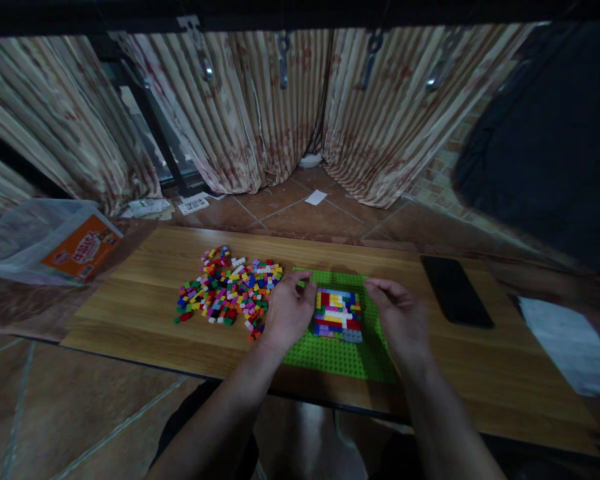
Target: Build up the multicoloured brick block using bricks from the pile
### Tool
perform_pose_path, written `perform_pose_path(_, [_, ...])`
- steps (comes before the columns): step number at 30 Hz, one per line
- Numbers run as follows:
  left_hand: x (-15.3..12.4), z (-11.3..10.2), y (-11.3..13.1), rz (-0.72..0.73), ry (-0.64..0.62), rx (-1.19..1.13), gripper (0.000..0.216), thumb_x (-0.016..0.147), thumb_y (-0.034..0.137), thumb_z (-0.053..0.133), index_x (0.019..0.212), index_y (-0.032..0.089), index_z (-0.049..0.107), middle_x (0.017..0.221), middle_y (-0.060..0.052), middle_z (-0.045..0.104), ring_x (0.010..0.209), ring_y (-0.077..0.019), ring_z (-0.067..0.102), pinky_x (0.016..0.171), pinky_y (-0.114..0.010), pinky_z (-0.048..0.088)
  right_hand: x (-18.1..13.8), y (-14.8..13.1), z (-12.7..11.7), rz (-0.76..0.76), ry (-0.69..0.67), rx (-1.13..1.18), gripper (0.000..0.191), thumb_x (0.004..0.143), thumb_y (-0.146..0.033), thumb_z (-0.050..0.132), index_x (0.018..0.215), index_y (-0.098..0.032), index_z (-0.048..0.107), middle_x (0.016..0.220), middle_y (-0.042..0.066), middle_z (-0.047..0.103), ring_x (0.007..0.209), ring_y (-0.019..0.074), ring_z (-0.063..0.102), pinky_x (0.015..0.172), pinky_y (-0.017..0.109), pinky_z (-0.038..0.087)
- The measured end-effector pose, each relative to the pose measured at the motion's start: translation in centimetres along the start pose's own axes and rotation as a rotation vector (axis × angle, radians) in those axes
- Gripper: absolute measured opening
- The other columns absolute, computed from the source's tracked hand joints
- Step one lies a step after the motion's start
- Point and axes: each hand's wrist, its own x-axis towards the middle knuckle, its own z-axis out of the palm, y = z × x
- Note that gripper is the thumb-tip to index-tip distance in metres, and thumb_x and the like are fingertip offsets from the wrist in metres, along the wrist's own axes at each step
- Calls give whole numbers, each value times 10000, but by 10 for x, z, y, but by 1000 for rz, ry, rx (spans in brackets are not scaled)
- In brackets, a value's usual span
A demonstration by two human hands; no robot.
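A green studded baseplate (340, 360) lies on the wooden table, bearing a roughly square patch of multicoloured toy bricks (337, 315). My left hand (291, 310) is over the plate's left edge, beside the brick patch, its fingers curled in towards the thumb. On the other side, my right hand (403, 317) hovers over the plate's right part with thumb and fingers pinched together. Whatever either hand holds, if anything, is too small or hidden to make out. Left of my left hand spreads a pile of loose toy bricks (230, 290) in many colours.
A black phone (457, 291) rests on the table (135, 293) at the right, with a white paper sheet (570, 343) beyond it. A clear plastic bin (15, 233) with an orange label stands at the left. Striped curtains (260, 113) hang behind.
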Motion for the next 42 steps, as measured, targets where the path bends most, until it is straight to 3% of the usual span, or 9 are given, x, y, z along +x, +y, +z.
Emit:
perform_pose_path(6, [4, -6, -3, -18, 24, -54, 268, 845, 240, 549, 1056, 152, 689, 799, -35, 701, 656, -131, 623, 615, -240, 492, -2, 0, 1, -42, 1, -49, 229, 754, -411, 684, 832, -202, 732, 856, 59, 746, 823, 237, 674, 794, 388, 498])
perform_pose_path(11, [17, -26, -9, -70, 166, -228, 289, 818, 284, 580, 1036, 137, 697, 818, -45, 712, 651, -135, 622, 584, -235, 487, -16, -9, 8, -383, 1, -239, 181, 865, -363, 594, 874, -229, 715, 893, 46, 723, 874, 220, 651, 820, 367, 481])
perform_pose_path(14, [24, -47, -8, -79, 294, -350, 280, 769, 296, 634, 972, 118, 707, 792, -42, 707, 652, -127, 614, 596, -225, 478, -35, -19, 23, -578, -164, -323, 147, 903, -282, 559, 903, -249, 702, 895, 35, 712, 882, 208, 630, 799, 347, 476])
perform_pose_path(18, [25, -76, -4, -57, 394, -454, 290, 727, 321, 690, 922, 108, 711, 805, -42, 704, 643, -106, 598, 620, -218, 477, -62, -21, 51, -710, -443, -401, 176, 923, -195, 518, 916, -254, 684, 888, 31, 701, 866, 198, 620, 823, 349, 476])
perform_pose_path(21, [23, -93, -4, -44, 427, -506, 271, 716, 327, 712, 891, 121, 718, 769, -25, 695, 626, -94, 587, 615, -212, 476, -76, -15, 70, -712, -550, -436, 192, 943, -168, 482, 950, -224, 666, 915, 42, 687, 865, 190, 615, 794, 328, 488])
perform_pose_path(26, [17, -121, -3, -17, 478, -536, 217, 721, 325, 733, 844, 147, 726, 728, -5, 680, 601, -77, 575, 600, -199, 482, -84, -6, 91, -656, -596, -449, 205, 933, -120, 466, 916, -195, 656, 940, 58, 678, 881, 190, 626, 788, 310, 500])
perform_pose_path(33, [-18, -170, 40, 179, 611, -531, 71, 814, 245, 679, 852, 263, 736, 930, -4, 726, 727, -121, 639, 614, -244, 539, -80, 0, 110, -582, -374, -595, 225, 920, -112, 438, 981, -166, 648, 937, 91, 678, 822, 199, 647, 754, 315, 516])
perform_pose_path(38, [-29, -178, 54, 205, 717, -571, 123, 842, 188, 637, 815, 256, 736, 925, 12, 720, 812, -141, 650, 627, -257, 549, -76, 0, 125, -540, -297, -786, 240, 915, -134, 439, 1044, -138, 642, 940, 125, 675, 811, 235, 640, 722, 346, 503])
perform_pose_path(42, [-19, -171, 38, 140, 614, -589, 88, 841, 239, 650, 871, 236, 732, 917, 2, 721, 693, -91, 623, 615, -217, 524, -73, 3, 133, -503, -274, -863, 258, 904, -132, 444, 1052, -140, 654, 927, 143, 685, 795, 249, 645, 697, 355, 489])
